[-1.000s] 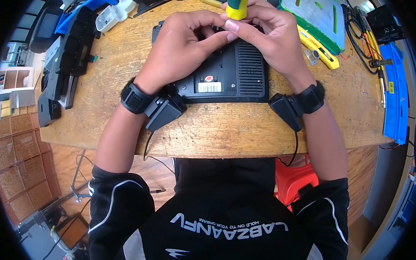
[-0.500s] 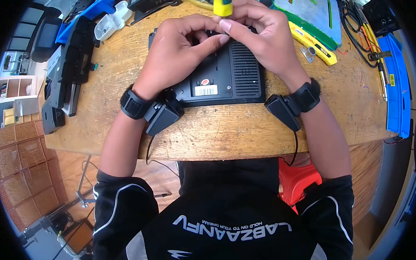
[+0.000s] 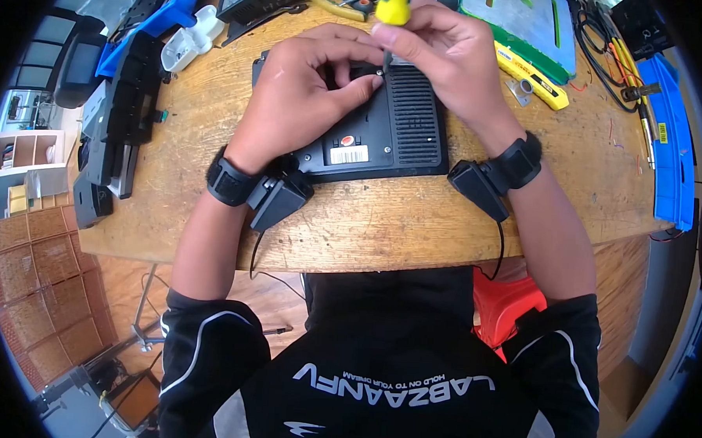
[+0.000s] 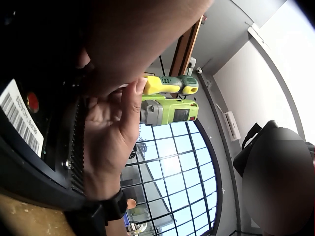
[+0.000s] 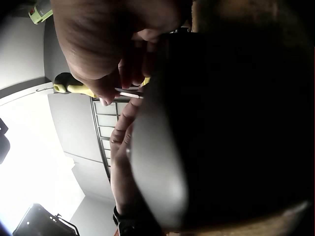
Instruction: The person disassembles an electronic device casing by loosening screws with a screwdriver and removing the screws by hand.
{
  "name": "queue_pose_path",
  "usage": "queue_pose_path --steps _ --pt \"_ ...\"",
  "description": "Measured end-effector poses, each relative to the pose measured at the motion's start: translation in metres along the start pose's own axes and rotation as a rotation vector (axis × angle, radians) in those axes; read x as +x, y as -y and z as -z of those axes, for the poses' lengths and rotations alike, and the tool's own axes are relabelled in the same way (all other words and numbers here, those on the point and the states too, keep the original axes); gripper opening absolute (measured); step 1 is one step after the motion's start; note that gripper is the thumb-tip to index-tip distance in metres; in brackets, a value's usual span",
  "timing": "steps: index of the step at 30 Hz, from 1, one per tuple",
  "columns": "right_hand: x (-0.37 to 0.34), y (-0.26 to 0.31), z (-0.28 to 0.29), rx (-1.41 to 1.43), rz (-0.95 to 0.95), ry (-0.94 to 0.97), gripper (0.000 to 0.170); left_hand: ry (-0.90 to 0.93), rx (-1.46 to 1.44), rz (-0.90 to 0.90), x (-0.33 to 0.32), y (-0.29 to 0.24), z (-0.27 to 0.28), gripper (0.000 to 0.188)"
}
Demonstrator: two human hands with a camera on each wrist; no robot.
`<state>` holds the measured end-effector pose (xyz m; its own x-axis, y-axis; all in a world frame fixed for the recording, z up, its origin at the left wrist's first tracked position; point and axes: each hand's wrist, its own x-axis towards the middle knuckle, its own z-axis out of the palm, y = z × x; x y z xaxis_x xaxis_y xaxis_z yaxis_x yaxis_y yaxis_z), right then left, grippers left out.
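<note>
A black device (image 3: 355, 133) with a vented panel and a barcode label lies on the wooden table. Above its far part, the right hand (image 3: 463, 67) pinches the yellow-and-green handle of a screwdriver (image 3: 394, 5), whose shaft points down at the device. Beside that shaft is the left hand (image 3: 298, 87), index finger close to it and thumb resting on the device near a screw (image 3: 379, 73), a gap between the two. The right wrist view shows the bare shaft (image 5: 130, 93) near the left hand's fingertips; the tip's contact is hidden.
Right of the device lie a yellow cutter (image 3: 529, 76), a small metal part (image 3: 519, 91) and a green-edged panel (image 3: 524, 27). Blue bins (image 3: 667, 147) and cables stand farther right. At left are a white tray (image 3: 193, 38) and black housings (image 3: 129, 92).
The right hand and screwdriver have shifted slightly right and up. The left thumb has moved down, away from the right thumb, and a screw and the shaft now show between the hands.
</note>
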<state>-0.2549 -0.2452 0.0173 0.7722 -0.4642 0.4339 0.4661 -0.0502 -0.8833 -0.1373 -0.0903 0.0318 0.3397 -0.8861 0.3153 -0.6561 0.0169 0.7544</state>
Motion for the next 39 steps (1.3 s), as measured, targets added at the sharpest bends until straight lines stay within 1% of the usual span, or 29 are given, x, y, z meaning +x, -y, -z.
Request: queue_pose_path --steps 1,2,4,5,7,8,10,11,13,14,15,16,17,20,22,24,25,27,30,34,37,39 --pt "-0.002 0.003 0.003 0.052 -0.042 -0.013 0.015 -0.033 -0.017 -0.095 0.0 0.001 -0.001 0.019" --pt "-0.001 -0.002 0.008 0.055 -0.04 -0.014 0.015 -0.031 -0.013 -0.096 0.0 0.001 -0.001 0.019" --pt "0.003 -0.019 0.02 -0.061 0.044 -0.038 0.017 -0.014 0.041 -0.076 0.0 -0.001 0.0 0.019" --pt "0.001 -0.012 0.016 -0.049 -0.027 -0.082 0.019 -0.011 0.039 -0.079 0.001 -0.002 0.001 0.019" --pt "0.0 -0.007 0.015 -0.082 -0.033 -0.087 0.019 0.018 0.141 -0.111 0.001 -0.002 0.003 0.018" --pt "0.001 -0.006 0.015 -0.11 -0.038 -0.086 0.019 0.018 0.142 -0.113 0.001 -0.004 0.003 0.018" --pt "0.002 -0.008 0.019 -0.146 -0.014 -0.058 0.016 0.002 0.169 -0.054 0.0 -0.007 0.003 0.019" --pt "0.002 -0.01 0.019 -0.183 0.005 -0.03 0.015 0.003 0.173 -0.054 -0.001 -0.01 0.003 0.019" --pt "-0.003 -0.011 0.014 -0.139 0.001 -0.051 0.012 -0.002 0.126 0.063 -0.001 -0.015 0.002 0.022" --pt "-0.002 -0.01 0.014 -0.101 0.001 -0.067 0.011 -0.008 0.126 0.056 0.0 -0.015 0.003 0.022" --pt "0.0 -0.011 0.015 -0.109 0.008 -0.065 0.011 -0.005 0.097 -0.012 0.0 -0.014 0.003 0.023" --pt "0.0 -0.013 0.015 -0.106 0.033 -0.069 0.017 0.001 0.068 -0.077 0.0 -0.012 0.004 0.025" --pt "0.0 -0.015 0.016 -0.101 0.059 -0.073 0.023 0.02 0.076 -0.077 0.0 -0.009 0.004 0.024" --pt "0.001 -0.019 0.015 -0.091 0.081 -0.085 0.022 0.042 0.105 -0.049 0.0 -0.006 0.005 0.024" --pt "0.001 -0.02 0.016 -0.095 0.095 -0.086 0.021 0.039 0.109 -0.041 0.0 -0.009 0.005 0.022" --pt "0.001 -0.019 0.015 -0.085 0.092 -0.081 0.021 0.032 0.126 0.011 0.0 -0.013 0.005 0.017" --pt "0.002 -0.019 0.015 -0.083 0.094 -0.084 0.021 0.035 0.129 0.009 0.001 -0.014 0.004 0.017" --pt "0.0 -0.018 0.015 -0.069 0.07 -0.07 0.022 -0.016 0.103 -0.075 0.001 -0.015 0.002 0.014" --pt "-0.001 -0.016 0.016 -0.118 0.061 -0.065 0.022 0.012 0.139 -0.097 0.001 -0.009 0.003 0.015" --pt "0.0 -0.019 0.015 -0.093 0.071 -0.069 0.022 0.021 0.133 -0.034 0.002 -0.014 0.003 0.016" --pt "0.0 -0.019 0.017 -0.116 0.074 -0.071 0.023 0.015 0.146 -0.044 0.001 -0.013 0.001 0.017" --pt "0.001 -0.02 0.018 -0.11 0.07 -0.058 0.024 0.004 0.159 -0.082 0.001 -0.012 0.001 0.017"
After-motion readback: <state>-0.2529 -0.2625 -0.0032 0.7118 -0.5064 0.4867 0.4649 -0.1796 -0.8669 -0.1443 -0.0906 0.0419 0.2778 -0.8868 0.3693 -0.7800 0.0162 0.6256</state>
